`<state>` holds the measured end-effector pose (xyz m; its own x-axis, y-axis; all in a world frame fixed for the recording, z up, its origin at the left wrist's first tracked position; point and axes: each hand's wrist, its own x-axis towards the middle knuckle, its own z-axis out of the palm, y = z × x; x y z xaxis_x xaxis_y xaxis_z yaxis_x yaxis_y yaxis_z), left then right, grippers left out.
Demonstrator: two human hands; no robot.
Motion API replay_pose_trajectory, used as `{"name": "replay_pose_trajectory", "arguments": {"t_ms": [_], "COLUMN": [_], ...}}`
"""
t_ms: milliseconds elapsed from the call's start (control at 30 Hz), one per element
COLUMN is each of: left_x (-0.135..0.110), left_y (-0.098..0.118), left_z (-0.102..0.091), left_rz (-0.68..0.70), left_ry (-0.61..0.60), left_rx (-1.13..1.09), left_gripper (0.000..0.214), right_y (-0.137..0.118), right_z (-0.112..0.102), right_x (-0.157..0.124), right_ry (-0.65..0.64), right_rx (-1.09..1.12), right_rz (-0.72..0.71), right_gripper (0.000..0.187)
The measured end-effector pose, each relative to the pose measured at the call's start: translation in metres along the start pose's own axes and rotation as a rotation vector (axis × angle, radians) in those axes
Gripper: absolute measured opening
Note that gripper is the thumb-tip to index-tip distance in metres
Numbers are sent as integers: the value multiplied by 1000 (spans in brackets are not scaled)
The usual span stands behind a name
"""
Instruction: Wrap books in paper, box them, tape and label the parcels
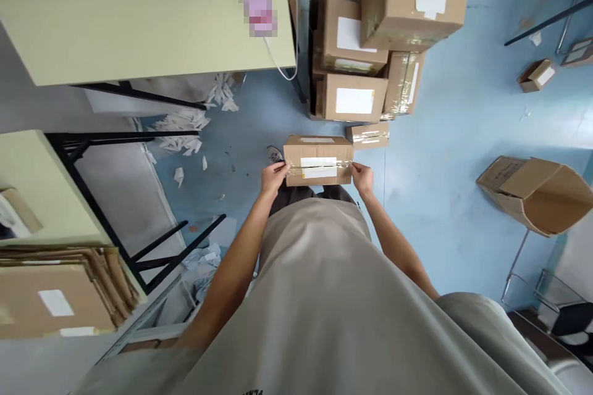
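A small taped cardboard box [317, 159] with a white label is held in front of my body, above the blue floor. My left hand [273, 175] grips its left end, fingers closed on the edge. Its right end is gripped the same way by my right hand [362, 176]. A strip of clear tape runs across the box's top. Just beyond the box lies a smaller taped box [369, 134] on the floor.
Stacked labelled cartons [356, 52] stand ahead. Pale green tables [139, 6] on black frames are at the left, with paper scraps [183, 133] beneath. Flattened cardboard [60, 290] lies at lower left. An open empty carton [537, 194] rests on a chair at right.
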<state>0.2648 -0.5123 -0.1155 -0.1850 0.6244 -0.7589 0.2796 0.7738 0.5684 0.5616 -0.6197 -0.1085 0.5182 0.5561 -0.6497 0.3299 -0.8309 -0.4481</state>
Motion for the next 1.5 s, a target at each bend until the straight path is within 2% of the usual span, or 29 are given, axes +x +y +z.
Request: {"name": "replay_pose_trajectory", "arguments": {"t_ms": [133, 200, 300, 400, 500, 567, 633, 700, 767, 833, 933, 1033, 1133, 1267, 1400, 1500], "left_x": [-23, -31, -37, -40, -46, -49, -51, -50, -48, -45, -44, -43, -38, -26, -13, -7], "left_y": [-8, -9, -6, 5, 22, 34, 43, 48, 49, 47, 38, 28, 21, 26, 47, 66], "left_z": [99, 138, 186, 229, 268, 287, 293, 285, 262, 227, 165, 106, 57, 7, -44, -95], "left_rz": [-103, -114, -119, -118, -117, -109, -95, -88, -91, -101, -119, -140, -159, -127, -17, 100], "left_ry": [-123, -180, -246, -309, -410, -472, -501, -498, -475, -440, -381, -320, -264, -218, -226, -249], "left_rx": [9, 33, 77, 113, 115, 103, 89, 75, 52, 18, -49, -115, -177, -306, -416, -481], "left_gripper": [21, 17, 13, 16, 22, 26, 31, 34, 36, 38, 35, 29, 25, 21, 24, 31], "right_y": [70, 94, 117, 124, 118, 108, 97, 88, 82, 80, 81, 75, 55, -7, -98, -172], "right_z": [-48, -70, -101, -128, -148, -154, -151, -139, -122, -103, -79, -66, -59, -47, -21, 9], "right_x": [25, 38, 62, 94, 130, 151, 163, 164, 154, 137, 108, 85, 72, 60, 45, 25], "right_ry": [79, 115, 164, 211, 273, 301, 294, 255, 209, 173, 128, 97, 91, 75, 34, -3], "right_rx": [12, 12, 9, 9, 25, 49, 81, 113, 138, 154, 168, 173, 167, 163, 161, 185], "right_rz": [115, 145, 178, 202, 216, 194, 141, 82, 35, 14, 12, 8, -25, -158, -354, -540], "right_gripper": [36, 36, 29, 22, 27, 39, 49, 50, 45, 42, 37, 34, 33, 36, 41, 48]}}
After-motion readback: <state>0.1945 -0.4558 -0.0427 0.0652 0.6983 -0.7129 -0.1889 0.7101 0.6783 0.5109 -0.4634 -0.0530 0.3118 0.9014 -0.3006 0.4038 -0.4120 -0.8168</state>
